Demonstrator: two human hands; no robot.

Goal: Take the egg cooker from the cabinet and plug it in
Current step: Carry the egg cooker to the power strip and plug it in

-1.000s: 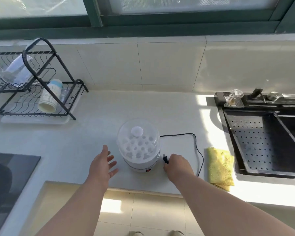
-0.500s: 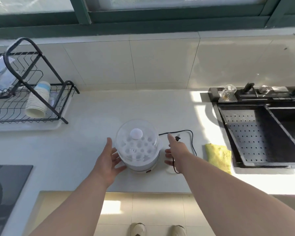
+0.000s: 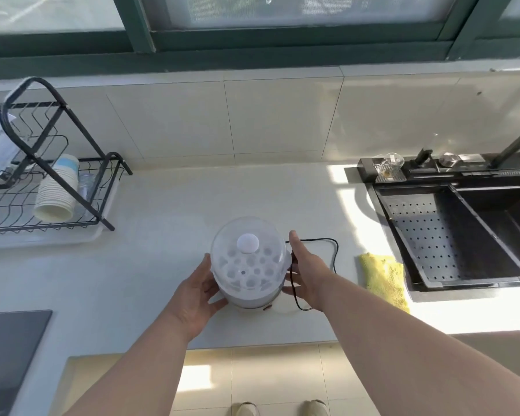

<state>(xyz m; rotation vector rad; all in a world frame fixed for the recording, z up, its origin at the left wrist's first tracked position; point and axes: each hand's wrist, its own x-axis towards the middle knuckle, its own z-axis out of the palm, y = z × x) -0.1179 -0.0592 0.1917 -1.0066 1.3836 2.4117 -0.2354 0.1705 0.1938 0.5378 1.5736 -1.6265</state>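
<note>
Currently egg cooker (image 3: 249,267) near counter (image 3: 150,259) front edge, clasped between both palms. Left hand (image 3: 196,292) spread against its left side; right hand (image 3: 305,270) spread on right, hiding part of black cord (image 3: 334,247). Plug not visible. Dish rack (image 3: 47,178) cut off at left edge.

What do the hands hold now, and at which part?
Both hands, left and right, hold the egg cooker by its opposite sides, near the base.

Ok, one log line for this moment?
egg cooker on counter | left hand, right hand at its sides | cord loose | plug unseen
</note>
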